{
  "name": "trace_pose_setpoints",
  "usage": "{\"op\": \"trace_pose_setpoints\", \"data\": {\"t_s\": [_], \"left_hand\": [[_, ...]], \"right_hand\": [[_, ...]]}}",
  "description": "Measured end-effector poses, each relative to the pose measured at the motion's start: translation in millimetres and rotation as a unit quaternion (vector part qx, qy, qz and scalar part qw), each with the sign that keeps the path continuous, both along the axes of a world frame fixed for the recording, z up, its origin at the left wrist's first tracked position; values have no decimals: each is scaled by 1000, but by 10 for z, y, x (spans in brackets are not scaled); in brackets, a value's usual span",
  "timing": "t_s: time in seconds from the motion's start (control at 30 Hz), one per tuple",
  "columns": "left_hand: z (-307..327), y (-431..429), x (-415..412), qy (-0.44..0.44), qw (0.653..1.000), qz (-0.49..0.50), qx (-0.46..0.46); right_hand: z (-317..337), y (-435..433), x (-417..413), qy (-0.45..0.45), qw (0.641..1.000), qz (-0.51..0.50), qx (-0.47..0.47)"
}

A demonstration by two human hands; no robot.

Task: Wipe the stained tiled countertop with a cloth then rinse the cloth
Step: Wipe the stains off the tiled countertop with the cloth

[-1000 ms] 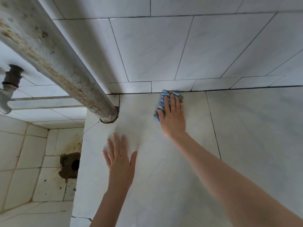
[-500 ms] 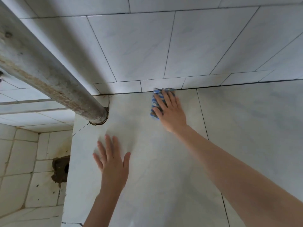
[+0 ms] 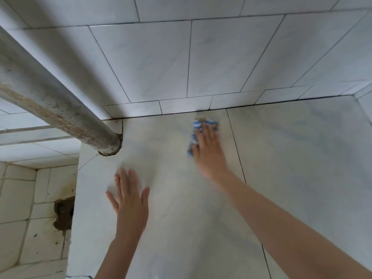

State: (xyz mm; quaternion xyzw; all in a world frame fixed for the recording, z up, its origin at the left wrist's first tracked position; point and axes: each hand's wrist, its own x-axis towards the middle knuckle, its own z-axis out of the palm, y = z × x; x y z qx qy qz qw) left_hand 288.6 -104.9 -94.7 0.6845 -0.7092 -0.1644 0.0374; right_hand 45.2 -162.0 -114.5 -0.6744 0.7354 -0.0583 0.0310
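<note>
A pale marbled tiled countertop (image 3: 291, 158) fills the lower right of the head view. A blue and white cloth (image 3: 193, 135) lies on it close to the back wall joint. My right hand (image 3: 209, 152) presses flat on the cloth with straight fingers and looks motion-blurred. Only the cloth's far and left edges show from under the hand. My left hand (image 3: 129, 202) rests flat on the countertop nearer me, fingers spread, holding nothing.
A thick rusty grey pipe (image 3: 50, 105) slants from the upper left into the countertop's back left corner. The tiled wall (image 3: 181, 57) rises behind. Left of the counter edge drops a stained tiled sink basin with a dark drain hole (image 3: 64, 212).
My right hand has slid the cloth a little away from the back wall joint, toward me. My left hand stays flat in place. The camera has shifted, hiding the tap at the left.
</note>
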Motion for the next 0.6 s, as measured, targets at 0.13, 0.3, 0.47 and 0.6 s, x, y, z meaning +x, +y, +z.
{"op": "trace_pose_setpoints", "data": {"t_s": [0.13, 0.3, 0.47, 0.6], "left_hand": [[8, 41, -52, 11, 1000, 8, -3], [24, 118, -146, 8, 1000, -3, -3], [57, 218, -282, 26, 999, -35, 1], [35, 321, -406, 16, 999, -52, 3]], "right_hand": [[2, 255, 429, -45, 995, 90, 1], [7, 444, -136, 27, 998, 48, 11], [-44, 755, -1261, 81, 991, -80, 69], [172, 811, -1505, -47, 979, -193, 44]]}}
